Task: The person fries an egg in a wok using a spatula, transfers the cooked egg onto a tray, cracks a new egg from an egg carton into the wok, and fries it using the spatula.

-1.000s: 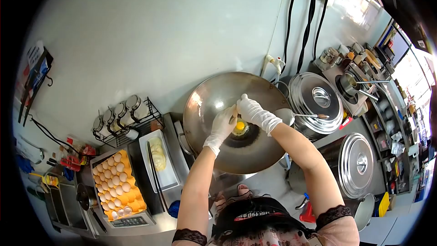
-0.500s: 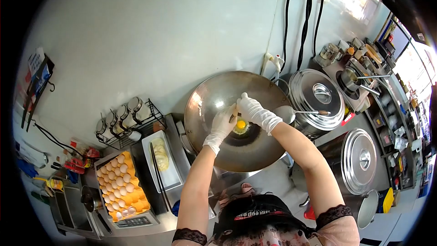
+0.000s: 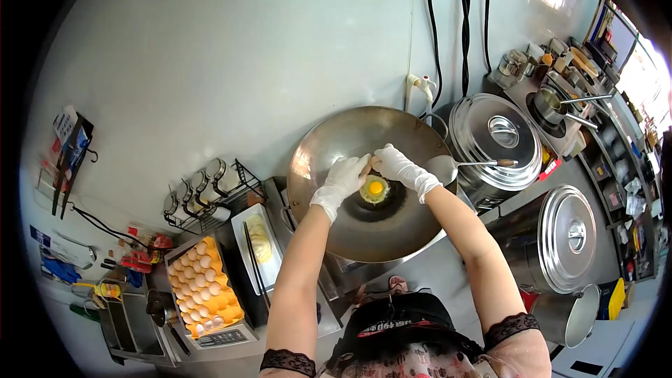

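Observation:
Both my hands wear thin white gloves and meet over a large metal wok. In my left hand, the closed fingers hold a brownish eggshell, mostly hidden by the glove. My right hand is closed against it from the other side, its fingers on the shell too. Below the hands, a cracked egg lies in the bottom of the wok, its yolk whole and its white spread around it. A ladle rests at the wok's right side, its handle reaching over a pot lid.
An orange egg tray with many eggs stands at left on a scale. Beside it, a white tray holds pale food, with black chopsticks across it. Lidded pots stand right; a wire rack holds jars.
The view has shifted a little. The egg white looks paler and more spread around the yolk, which shows more openly now. Both hands remain together above the wok.

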`<state>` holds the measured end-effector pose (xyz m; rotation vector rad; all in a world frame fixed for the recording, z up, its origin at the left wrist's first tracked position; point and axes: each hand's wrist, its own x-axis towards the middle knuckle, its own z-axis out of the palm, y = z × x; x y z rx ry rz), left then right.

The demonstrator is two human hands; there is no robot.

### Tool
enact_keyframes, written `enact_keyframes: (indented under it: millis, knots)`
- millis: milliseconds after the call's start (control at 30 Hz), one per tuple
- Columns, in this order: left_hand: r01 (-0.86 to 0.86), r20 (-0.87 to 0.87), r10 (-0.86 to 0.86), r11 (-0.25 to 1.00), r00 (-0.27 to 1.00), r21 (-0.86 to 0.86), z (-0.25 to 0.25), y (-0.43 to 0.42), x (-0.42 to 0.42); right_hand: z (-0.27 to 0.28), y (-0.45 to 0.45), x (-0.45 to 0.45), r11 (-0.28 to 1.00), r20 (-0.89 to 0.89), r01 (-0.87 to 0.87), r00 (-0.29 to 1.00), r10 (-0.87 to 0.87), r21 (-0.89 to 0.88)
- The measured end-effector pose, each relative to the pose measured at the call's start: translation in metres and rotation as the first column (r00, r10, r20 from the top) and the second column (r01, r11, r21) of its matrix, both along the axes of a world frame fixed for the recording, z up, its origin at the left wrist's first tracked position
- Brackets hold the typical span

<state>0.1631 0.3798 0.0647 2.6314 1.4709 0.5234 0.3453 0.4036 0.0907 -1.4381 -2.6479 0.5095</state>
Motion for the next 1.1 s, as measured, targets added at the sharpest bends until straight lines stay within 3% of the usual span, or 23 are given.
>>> enact_keyframes:
  millis: [33,133,367,433,467,500,533,567,633,767,833,900,967,1000,1033,1100]
  knots:
    - [0.0,-0.059,-0.001,1.0,0.998,-0.029,0.003,0.002,0.002,-0.006,-0.001,0.003,0.983,-0.204,0.149,0.964,-0.169,-0.109]
    - [0.014,-0.147,-0.024,0.998,0.989,-0.066,0.016,0.004,0.008,-0.021,-0.001,0.008,0.969,-0.32,0.218,0.915,-0.246,-0.119]
    - [-0.042,-0.151,0.019,0.988,0.988,-0.149,0.038,0.0,0.021,-0.035,0.006,0.021,0.965,-0.441,0.156,0.866,-0.237,-0.213]
    - [-0.187,-0.072,0.174,0.945,0.982,-0.267,0.053,-0.008,0.025,-0.029,0.0,0.025,0.837,-0.515,0.106,0.745,-0.424,-0.536]
    - [-0.189,-0.067,0.178,0.946,0.982,-0.264,0.046,-0.006,0.021,-0.025,-0.004,0.027,0.84,-0.514,0.105,0.748,-0.419,-0.533]
    - [-0.137,0.242,0.235,0.922,0.941,-0.362,0.028,-0.003,0.015,-0.024,-0.009,0.029,0.773,-0.59,0.015,0.636,-0.497,-0.634]
    - [-0.054,0.519,0.299,0.899,0.801,-0.435,0.02,-0.003,0.011,-0.026,-0.012,0.032,0.698,-0.635,-0.093,0.512,-0.578,-0.71]
    - [-0.059,0.524,0.301,0.901,0.797,-0.429,0.012,-0.003,0.006,-0.029,-0.017,0.032,0.702,-0.637,-0.095,0.518,-0.571,-0.706]
    - [0.188,0.803,0.359,0.85,0.475,-0.491,0.01,-0.011,-0.001,-0.046,-0.023,0.027,0.531,-0.651,-0.415,0.235,-0.722,-0.739]
    - [0.235,0.848,0.408,0.836,0.34,-0.496,0.023,-0.047,-0.019,-0.055,-0.043,0.005,0.352,-0.569,-0.663,0.136,-0.811,-0.661]
    - [0.212,0.812,0.413,0.823,0.411,-0.526,0.028,-0.063,-0.032,-0.049,-0.057,-0.013,0.253,-0.564,-0.815,0.108,-0.819,-0.522]
    - [0.254,0.793,0.435,0.783,0.427,-0.567,0.034,-0.085,-0.051,-0.046,-0.069,-0.037,0.222,-0.59,-0.846,0.129,-0.797,-0.485]
    - [0.155,0.794,0.382,0.851,0.473,-0.502,0.041,-0.114,-0.069,-0.037,-0.091,-0.06,0.178,-0.541,-0.84,0.156,-0.826,-0.513]
    - [0.066,0.727,0.403,0.85,0.556,-0.522,0.069,-0.141,-0.072,-0.032,-0.104,-0.071,0.191,-0.553,-0.824,0.17,-0.816,-0.534]
    - [-0.009,0.705,0.366,0.891,0.608,-0.454,0.059,-0.157,-0.085,-0.024,-0.121,-0.081,0.169,-0.604,-0.864,0.18,-0.776,-0.474]
    - [-0.052,0.77,0.414,0.893,0.486,-0.447,0.052,-0.202,-0.098,-0.006,-0.154,-0.109,0.182,-0.631,-0.827,0.244,-0.736,-0.532]
